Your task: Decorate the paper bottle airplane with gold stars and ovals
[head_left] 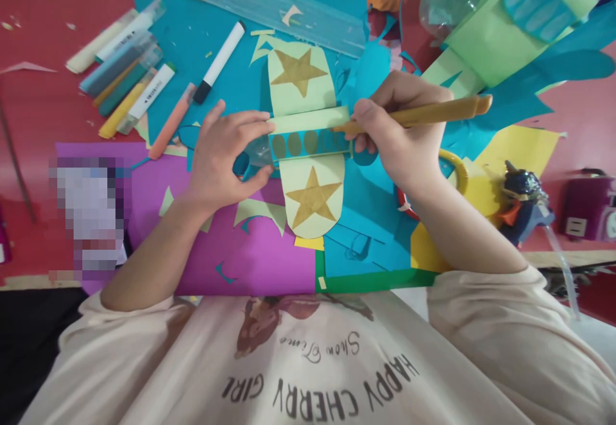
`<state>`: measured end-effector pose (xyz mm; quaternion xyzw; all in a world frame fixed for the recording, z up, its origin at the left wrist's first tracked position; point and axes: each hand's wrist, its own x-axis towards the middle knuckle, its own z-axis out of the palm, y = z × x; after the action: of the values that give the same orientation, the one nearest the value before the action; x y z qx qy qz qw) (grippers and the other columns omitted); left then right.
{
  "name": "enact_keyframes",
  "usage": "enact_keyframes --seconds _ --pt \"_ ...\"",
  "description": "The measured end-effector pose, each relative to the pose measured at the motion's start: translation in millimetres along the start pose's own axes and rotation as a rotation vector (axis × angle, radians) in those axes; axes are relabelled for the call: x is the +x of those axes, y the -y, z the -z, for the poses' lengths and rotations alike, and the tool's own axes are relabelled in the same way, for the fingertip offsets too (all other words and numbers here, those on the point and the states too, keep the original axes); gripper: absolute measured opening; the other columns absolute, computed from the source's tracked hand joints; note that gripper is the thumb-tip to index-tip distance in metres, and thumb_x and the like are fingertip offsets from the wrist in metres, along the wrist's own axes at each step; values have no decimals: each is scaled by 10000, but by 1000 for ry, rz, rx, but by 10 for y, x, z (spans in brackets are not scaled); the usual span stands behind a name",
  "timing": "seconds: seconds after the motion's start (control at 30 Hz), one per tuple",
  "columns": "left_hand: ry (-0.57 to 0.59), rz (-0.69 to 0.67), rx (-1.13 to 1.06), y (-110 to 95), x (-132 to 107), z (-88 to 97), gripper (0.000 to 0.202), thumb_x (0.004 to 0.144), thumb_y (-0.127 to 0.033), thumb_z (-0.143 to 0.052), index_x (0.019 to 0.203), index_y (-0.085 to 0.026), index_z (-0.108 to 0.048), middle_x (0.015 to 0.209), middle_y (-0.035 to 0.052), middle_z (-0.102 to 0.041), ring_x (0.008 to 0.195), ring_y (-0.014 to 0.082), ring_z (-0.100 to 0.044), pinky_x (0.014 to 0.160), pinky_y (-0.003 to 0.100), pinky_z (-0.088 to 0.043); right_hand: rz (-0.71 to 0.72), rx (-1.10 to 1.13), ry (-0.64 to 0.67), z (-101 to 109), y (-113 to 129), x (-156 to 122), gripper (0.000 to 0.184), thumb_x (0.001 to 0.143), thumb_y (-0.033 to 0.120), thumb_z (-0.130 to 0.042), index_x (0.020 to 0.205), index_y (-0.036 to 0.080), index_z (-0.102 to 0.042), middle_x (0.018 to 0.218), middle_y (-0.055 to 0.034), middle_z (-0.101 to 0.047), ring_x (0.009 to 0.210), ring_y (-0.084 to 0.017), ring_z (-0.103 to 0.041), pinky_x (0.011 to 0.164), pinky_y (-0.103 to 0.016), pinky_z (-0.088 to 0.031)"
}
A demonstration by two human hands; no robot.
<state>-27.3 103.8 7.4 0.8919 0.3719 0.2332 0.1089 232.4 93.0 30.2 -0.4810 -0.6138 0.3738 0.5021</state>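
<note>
In front of me lies a paper-covered plastic bottle (260,150) with a blue strip (294,145) across its middle, carrying a row of brown ovals. Two pale green rounded flaps stick out from it, each with a gold-brown star (312,200). My left hand (226,155) grips the bottle at its left end, thumb below and fingers above. A gold-brown marker (428,112) is pinched in my right hand (404,130), its tip on the right part of the blue strip, where outlined ovals show.
Several markers (129,59) lie at the upper left, a black-capped white one (219,62) nearer the middle. A green paper-covered bottle (505,27) is at upper right. Yellow-handled scissors (455,168) rest beside my right forearm. A glue gun-like tool (524,200) sits far right. Purple paper (250,251) covers the front.
</note>
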Motion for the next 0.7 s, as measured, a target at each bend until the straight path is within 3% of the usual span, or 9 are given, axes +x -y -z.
enact_keyframes --seconds 0.13,0.5,0.7 --pt "68 83 -13 -19 13 24 412 888 -389 -523 1290 -406 -434 1364 -44 -589 1257 250 -579 1195 547 -327 -19 3 -5 -4 -10 -27 368 852 490 -654 619 246 -505 525 32 -607 439 -107 -552 402 -270 -392" --pt "79 88 -30 -31 18 47 465 886 -375 -524 1335 -447 -424 1361 -35 -590 1270 265 -567 1196 584 -312 54 -189 -87 -69 88 -4 464 809 552 -664 546 239 -444 426 50 -509 371 -85 -408 395 -280 -312" --pt "84 98 -44 -35 24 53 440 892 -382 -512 1320 -452 -437 1363 -37 -589 1274 258 -564 1210 571 -291 94 -188 -84 -77 87 -15 426 827 450 -661 538 239 -431 442 47 -502 394 -90 -419 413 -285 -299"
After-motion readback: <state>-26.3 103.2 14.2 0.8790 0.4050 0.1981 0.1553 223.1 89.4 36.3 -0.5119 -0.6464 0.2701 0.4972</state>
